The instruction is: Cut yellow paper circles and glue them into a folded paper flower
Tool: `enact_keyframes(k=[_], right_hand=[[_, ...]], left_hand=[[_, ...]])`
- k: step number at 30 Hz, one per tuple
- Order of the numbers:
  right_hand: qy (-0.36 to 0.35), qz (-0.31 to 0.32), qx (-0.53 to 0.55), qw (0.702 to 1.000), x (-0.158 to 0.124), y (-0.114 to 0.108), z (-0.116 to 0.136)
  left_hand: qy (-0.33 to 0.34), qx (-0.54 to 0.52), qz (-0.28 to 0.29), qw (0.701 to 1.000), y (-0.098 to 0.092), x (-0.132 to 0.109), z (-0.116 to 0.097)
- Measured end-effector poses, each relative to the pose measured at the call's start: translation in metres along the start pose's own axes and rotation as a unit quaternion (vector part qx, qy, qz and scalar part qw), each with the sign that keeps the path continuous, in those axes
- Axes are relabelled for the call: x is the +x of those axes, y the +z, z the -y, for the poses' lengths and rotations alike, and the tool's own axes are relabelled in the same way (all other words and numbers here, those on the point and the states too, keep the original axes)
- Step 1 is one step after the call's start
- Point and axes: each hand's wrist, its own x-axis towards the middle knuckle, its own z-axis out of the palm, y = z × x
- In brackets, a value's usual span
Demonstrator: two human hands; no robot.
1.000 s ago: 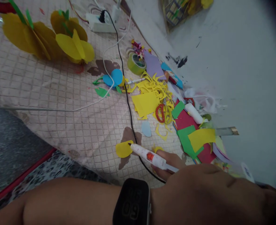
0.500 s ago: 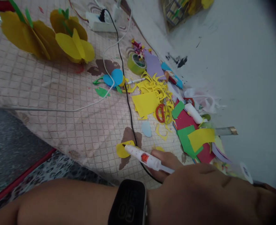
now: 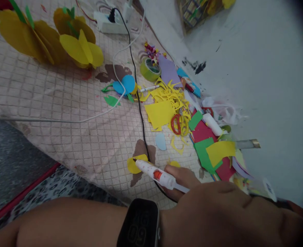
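My left hand [image 3: 218,212] is at the bottom right, its back towards the camera and a black watch [image 3: 138,224] on the wrist. Its fingers are closed round a white glue gun [image 3: 156,174] with an orange trigger. The gun's nozzle rests on a small rounded yellow paper piece [image 3: 134,164] lying on the checked mat [image 3: 64,103]. A black cord [image 3: 138,99] runs from under the hand up to a white power strip [image 3: 110,24]. My right hand is out of view.
Large yellow paper flowers [image 3: 51,41] lie at the top left. Coloured paper scraps [image 3: 167,109], a green tape roll [image 3: 149,69], red-handled scissors [image 3: 176,124], a white glue bottle [image 3: 212,124] and a white cable [image 3: 89,118] crowd the mat's right side along a grey wall [image 3: 270,68].
The glue gun's nozzle has slid a little to the left over the yellow piece, and my hand and wrist have shifted left with it.
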Motion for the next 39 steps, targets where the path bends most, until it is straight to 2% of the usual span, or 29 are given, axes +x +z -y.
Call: enact_keyframes(k=[3, 6, 11, 16, 25, 32, 39], right_hand=[[-0.006, -0.02, 0.006, 1.0, -0.008, -0.003, -0.003], [-0.006, -0.062, 0.008, 0.998, -0.021, -0.006, -0.005], [-0.014, -0.086, 0.008, 0.996, -0.023, 0.0, -0.001], [-0.019, -0.083, 0.007, 0.996, -0.012, 0.009, -0.001], [-0.018, -0.095, 0.012, 0.995, -0.017, 0.003, 0.002], [0.008, -0.094, -0.008, 0.995, -0.019, 0.009, 0.0], [0.031, -0.107, -0.031, 0.993, -0.015, 0.015, 0.005]], left_hand=[[0.038, 0.005, -0.009, 0.999, -0.001, -0.001, 0.002], [0.042, -0.011, -0.007, 0.999, 0.001, -0.002, 0.002], [0.02, -0.045, 0.054, 0.997, 0.003, -0.004, 0.0], [0.035, -0.009, 0.036, 0.999, -0.002, -0.005, 0.001], [0.027, 0.003, -0.019, 0.999, -0.003, -0.002, 0.003], [0.007, -0.036, 0.035, 0.999, -0.01, -0.007, 0.002], [0.029, -0.006, -0.017, 0.999, -0.007, -0.008, 0.002]])
